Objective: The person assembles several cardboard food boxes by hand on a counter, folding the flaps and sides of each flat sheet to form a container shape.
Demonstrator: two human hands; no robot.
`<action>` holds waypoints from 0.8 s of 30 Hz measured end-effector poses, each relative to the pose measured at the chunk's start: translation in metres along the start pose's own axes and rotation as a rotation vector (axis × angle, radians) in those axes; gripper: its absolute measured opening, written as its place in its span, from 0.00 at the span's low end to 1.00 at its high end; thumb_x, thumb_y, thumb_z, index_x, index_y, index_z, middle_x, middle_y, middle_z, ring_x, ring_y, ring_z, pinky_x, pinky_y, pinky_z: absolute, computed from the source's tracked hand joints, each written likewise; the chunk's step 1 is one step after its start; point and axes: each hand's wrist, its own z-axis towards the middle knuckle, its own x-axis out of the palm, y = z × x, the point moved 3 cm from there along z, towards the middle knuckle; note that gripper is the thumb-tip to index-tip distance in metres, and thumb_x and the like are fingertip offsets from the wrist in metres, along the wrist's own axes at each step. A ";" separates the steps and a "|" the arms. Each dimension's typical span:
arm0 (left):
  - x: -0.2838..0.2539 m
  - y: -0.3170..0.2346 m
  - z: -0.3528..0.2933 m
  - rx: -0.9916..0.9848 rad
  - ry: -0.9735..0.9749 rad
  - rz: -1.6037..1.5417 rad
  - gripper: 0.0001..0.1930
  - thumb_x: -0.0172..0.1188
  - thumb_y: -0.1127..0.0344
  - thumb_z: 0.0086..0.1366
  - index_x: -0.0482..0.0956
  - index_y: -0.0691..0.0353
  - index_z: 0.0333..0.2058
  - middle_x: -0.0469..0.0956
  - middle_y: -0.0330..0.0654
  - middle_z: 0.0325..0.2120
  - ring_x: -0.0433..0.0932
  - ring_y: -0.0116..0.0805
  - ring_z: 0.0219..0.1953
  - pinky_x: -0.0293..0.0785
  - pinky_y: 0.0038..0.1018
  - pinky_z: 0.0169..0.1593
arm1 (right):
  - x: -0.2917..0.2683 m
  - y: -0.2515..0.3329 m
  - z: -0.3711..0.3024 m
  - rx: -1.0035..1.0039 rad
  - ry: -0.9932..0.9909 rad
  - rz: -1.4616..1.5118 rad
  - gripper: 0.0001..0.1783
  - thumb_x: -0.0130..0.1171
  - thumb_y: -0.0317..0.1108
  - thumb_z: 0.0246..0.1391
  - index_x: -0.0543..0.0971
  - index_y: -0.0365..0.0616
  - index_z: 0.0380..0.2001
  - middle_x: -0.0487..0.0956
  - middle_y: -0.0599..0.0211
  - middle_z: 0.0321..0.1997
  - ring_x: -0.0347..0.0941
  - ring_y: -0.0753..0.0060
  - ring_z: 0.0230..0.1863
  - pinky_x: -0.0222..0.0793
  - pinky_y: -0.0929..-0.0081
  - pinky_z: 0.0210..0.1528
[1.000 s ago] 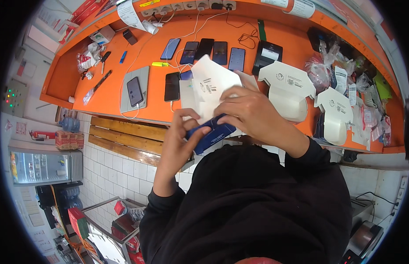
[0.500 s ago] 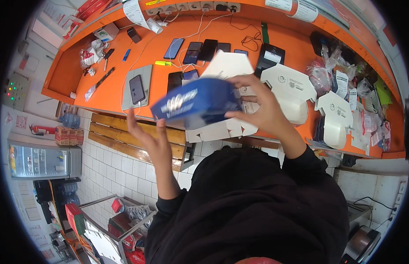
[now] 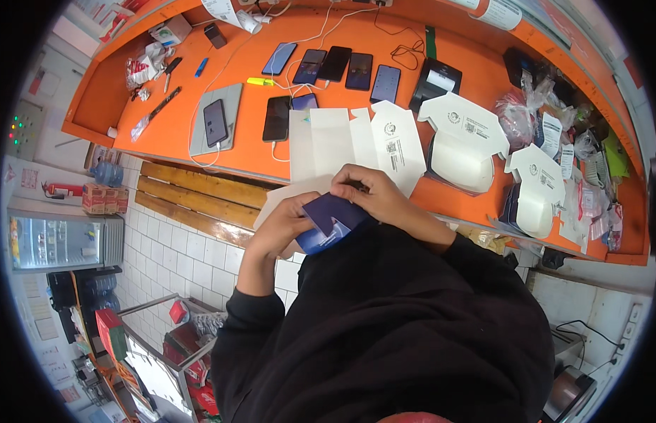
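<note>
**Both hands closed on a blue box flap at the counter's near edge**

Head view: the person stands at an orange counter, and both hands meet just in front of the chest, over the counter's near edge. Between them is a dark blue cardboard piece, partly folded, with a lighter blue face turned downward. Its long axis runs roughly from lower left to upper right, slanting across the body.

The left hand grips the lower left end, fingers curled under and thumb on top, so it is closed on the card. The right hand comes over the upper right end, fingers bent down onto the top edge, also closed on it. Each hand has its own end, neither nearer than the other; the card lies directly between the fingertips, touching both.

Just beyond the hands, flat white unfolded box blanks lie on the counter, with two more shaped white blanks further right. A row of phones lies behind them, another phone resting on a grey tablet to the left.
</note>
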 end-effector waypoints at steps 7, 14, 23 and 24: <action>0.004 0.019 0.018 -0.123 0.128 -0.390 0.14 0.59 0.72 0.65 0.77 0.71 0.48 0.81 0.41 0.40 0.80 0.25 0.42 0.76 0.21 0.48 | -0.011 0.024 -0.013 -0.101 -0.283 -0.296 0.15 0.71 0.32 0.49 0.72 0.41 0.31 0.71 0.75 0.29 0.65 0.87 0.31 0.62 0.84 0.33; 0.006 0.014 0.025 -0.172 0.211 -0.508 0.14 0.53 0.72 0.69 0.73 0.74 0.50 0.79 0.44 0.43 0.80 0.27 0.44 0.75 0.21 0.49 | -0.020 0.047 -0.011 -0.279 -0.196 -0.424 0.13 0.66 0.26 0.47 0.71 0.41 0.32 0.70 0.64 0.35 0.68 0.67 0.37 0.64 0.75 0.43; 0.004 0.001 0.018 -0.096 0.240 -0.334 0.17 0.52 0.65 0.71 0.71 0.71 0.53 0.78 0.45 0.46 0.77 0.31 0.51 0.70 0.24 0.56 | -0.022 0.044 -0.006 0.030 0.205 -0.531 0.13 0.64 0.38 0.56 0.76 0.40 0.32 0.73 0.65 0.30 0.71 0.66 0.33 0.66 0.74 0.38; 0.005 -0.012 0.013 -0.031 0.204 -0.254 0.18 0.53 0.63 0.71 0.71 0.70 0.54 0.77 0.45 0.46 0.76 0.32 0.51 0.69 0.25 0.57 | -0.023 0.043 -0.006 0.120 0.218 -0.602 0.13 0.64 0.39 0.56 0.76 0.40 0.30 0.73 0.65 0.27 0.71 0.68 0.31 0.66 0.75 0.36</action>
